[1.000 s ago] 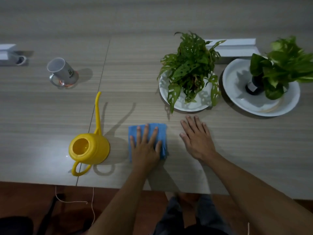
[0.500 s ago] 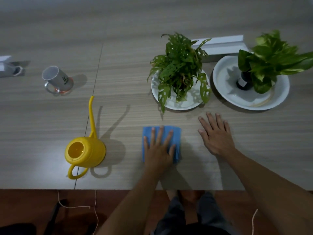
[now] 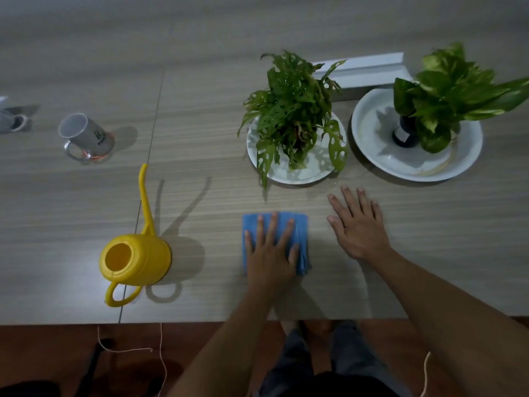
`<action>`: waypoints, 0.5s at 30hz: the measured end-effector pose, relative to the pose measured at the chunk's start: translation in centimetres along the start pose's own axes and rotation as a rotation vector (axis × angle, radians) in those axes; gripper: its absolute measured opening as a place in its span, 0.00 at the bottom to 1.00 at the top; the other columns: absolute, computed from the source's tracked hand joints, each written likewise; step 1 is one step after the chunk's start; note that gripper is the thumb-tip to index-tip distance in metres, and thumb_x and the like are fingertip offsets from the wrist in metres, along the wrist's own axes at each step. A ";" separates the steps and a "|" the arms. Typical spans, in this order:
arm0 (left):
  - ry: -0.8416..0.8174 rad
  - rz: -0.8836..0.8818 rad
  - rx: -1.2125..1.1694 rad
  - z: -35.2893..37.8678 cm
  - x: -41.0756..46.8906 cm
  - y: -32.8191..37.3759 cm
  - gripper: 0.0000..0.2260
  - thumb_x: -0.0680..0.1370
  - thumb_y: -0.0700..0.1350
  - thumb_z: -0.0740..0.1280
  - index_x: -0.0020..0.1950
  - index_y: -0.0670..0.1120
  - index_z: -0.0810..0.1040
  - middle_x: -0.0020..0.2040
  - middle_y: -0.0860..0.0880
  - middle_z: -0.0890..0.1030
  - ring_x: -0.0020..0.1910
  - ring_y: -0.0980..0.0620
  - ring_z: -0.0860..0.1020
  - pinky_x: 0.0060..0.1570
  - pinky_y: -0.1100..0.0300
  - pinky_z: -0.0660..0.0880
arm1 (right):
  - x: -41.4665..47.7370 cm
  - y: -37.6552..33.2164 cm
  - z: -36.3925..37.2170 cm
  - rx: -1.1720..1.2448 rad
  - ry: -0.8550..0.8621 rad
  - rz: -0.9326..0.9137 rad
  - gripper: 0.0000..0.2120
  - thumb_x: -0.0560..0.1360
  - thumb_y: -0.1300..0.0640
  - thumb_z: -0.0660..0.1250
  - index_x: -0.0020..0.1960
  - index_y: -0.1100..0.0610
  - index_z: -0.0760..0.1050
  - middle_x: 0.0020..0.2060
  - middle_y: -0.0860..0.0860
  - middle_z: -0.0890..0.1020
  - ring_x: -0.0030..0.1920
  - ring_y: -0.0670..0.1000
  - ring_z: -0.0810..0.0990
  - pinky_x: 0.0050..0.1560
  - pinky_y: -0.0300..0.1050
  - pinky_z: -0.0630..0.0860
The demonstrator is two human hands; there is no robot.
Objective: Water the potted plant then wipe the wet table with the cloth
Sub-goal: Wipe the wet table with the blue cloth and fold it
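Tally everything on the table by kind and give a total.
Plants: 2
Plates: 2
Mugs: 2
Watering can: 1
Cloth: 1
White box: 1
Total: 9

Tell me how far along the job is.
Watering looks done: the can stands set down, apart from both hands. Wiping is in hand: the left hand lies flat on the cloth. A few droplets below the plant's plate appear left.
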State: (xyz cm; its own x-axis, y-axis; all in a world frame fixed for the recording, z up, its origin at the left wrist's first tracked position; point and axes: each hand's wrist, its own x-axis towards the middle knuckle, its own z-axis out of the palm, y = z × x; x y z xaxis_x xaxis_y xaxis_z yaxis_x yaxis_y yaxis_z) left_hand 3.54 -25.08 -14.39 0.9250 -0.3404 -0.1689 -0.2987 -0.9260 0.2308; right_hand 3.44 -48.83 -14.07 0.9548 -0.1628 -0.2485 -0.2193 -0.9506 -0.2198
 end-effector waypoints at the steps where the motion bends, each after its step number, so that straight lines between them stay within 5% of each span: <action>1: -0.001 -0.052 0.006 -0.4 1.1 -1.7 0.27 0.81 0.62 0.49 0.80 0.60 0.50 0.82 0.51 0.49 0.81 0.45 0.42 0.76 0.36 0.43 | 0.0 0.0 0.0 0.002 0.000 -0.005 0.26 0.81 0.38 0.42 0.78 0.37 0.43 0.79 0.42 0.41 0.78 0.50 0.35 0.76 0.56 0.38; 5: 0.048 -0.278 0.016 -1.0 -0.8 -7.5 0.27 0.81 0.62 0.48 0.81 0.60 0.48 0.83 0.50 0.48 0.81 0.45 0.43 0.76 0.36 0.45 | 0.0 0.2 0.2 0.017 0.014 -0.014 0.26 0.81 0.37 0.42 0.78 0.38 0.45 0.79 0.43 0.43 0.78 0.50 0.36 0.76 0.57 0.38; 8: 0.053 -0.321 0.051 -0.1 -5.8 -5.7 0.27 0.82 0.61 0.48 0.81 0.58 0.49 0.82 0.48 0.52 0.81 0.42 0.46 0.75 0.35 0.49 | 0.1 0.3 0.2 0.008 0.035 -0.021 0.27 0.80 0.37 0.43 0.78 0.39 0.49 0.80 0.44 0.46 0.79 0.52 0.40 0.76 0.58 0.41; 15: -0.008 -0.015 0.002 2.1 -4.2 5.9 0.26 0.82 0.61 0.50 0.80 0.59 0.52 0.82 0.51 0.50 0.81 0.42 0.45 0.74 0.34 0.49 | 0.4 1.0 -0.1 -0.003 -0.003 -0.060 0.27 0.81 0.39 0.44 0.79 0.41 0.47 0.80 0.46 0.45 0.79 0.54 0.40 0.76 0.58 0.42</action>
State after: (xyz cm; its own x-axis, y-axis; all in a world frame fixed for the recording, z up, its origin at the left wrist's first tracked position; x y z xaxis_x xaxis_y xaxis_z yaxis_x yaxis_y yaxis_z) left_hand -2.55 -29.45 -14.35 0.9274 -0.3279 -0.1803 -0.2853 -0.9314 0.2261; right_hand 3.58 -49.86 -14.26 0.9656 -0.1051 -0.2378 -0.1613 -0.9594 -0.2312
